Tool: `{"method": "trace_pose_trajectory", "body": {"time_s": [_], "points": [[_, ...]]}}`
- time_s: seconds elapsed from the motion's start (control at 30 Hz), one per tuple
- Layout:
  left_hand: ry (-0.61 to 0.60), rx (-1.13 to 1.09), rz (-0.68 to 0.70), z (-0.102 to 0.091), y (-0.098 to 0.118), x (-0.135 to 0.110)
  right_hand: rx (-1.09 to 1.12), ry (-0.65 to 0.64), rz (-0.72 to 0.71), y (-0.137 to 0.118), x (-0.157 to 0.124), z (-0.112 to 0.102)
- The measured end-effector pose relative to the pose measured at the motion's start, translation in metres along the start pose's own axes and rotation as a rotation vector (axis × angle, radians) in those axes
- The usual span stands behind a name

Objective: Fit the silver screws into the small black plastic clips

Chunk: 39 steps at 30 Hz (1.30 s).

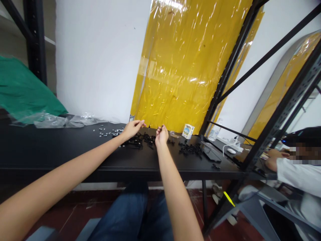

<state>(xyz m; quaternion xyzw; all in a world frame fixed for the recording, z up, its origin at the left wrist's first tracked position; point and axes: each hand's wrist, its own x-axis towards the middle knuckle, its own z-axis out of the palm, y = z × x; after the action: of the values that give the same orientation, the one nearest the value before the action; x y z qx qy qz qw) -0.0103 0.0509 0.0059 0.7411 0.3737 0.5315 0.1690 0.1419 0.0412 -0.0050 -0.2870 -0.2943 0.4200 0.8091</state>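
Observation:
My left hand (133,129) is over the black tabletop (82,147), thumb and fingers pinched together at their tips. Whatever it holds, if anything, is too small to make out. To its right, my right hand (162,136) is raised with curled fingers, and a tiny dark spot shows at the fingertips, its kind unclear. Beneath and between both hands spreads a heap of small black parts (139,142). Small silver pieces that look like screws or nuts (104,134) lie scattered left of my left hand. A second pile of black parts (191,149) sits right of my right hand.
A small printed box (188,131) stands behind the right pile. Near a dark flat phone-like object (212,154) are a clear bottle (214,132) and a white power strip (229,144). Clear plastic bags (57,120) lie back left. Another person (296,174) sits beyond the black rack post (271,110).

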Motion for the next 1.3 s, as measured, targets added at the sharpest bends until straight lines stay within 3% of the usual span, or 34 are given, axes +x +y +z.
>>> {"method": "trace_pose_trajectory", "body": {"time_s": [0.3,0.53,0.73,0.93,1.03,1.17,1.3], "points": [[-0.189,-0.152,0.039,0.001,0.017,-0.012,-0.256,-0.344,-0.075,-0.005,-0.024,0.011],[-0.270,-0.288,-0.013,0.002,0.011,-0.010,-0.296,-0.352,-0.133,0.000,-0.020,0.009],[-0.263,-0.215,0.028,0.001,0.006,-0.007,-0.412,-0.285,-0.190,0.007,-0.012,0.005],[-0.017,-0.073,0.012,-0.003,-0.002,0.000,-0.460,-0.232,-0.168,0.010,-0.011,0.005],[0.065,-0.058,0.026,-0.004,-0.002,0.002,-0.439,-0.135,-0.145,0.008,-0.010,0.005],[0.016,-0.038,0.022,-0.003,0.002,-0.001,-0.327,0.162,-0.222,-0.003,-0.005,0.000],[-0.168,-0.082,0.024,0.000,0.005,-0.006,-0.156,0.380,-0.192,-0.010,0.001,-0.010]]}}
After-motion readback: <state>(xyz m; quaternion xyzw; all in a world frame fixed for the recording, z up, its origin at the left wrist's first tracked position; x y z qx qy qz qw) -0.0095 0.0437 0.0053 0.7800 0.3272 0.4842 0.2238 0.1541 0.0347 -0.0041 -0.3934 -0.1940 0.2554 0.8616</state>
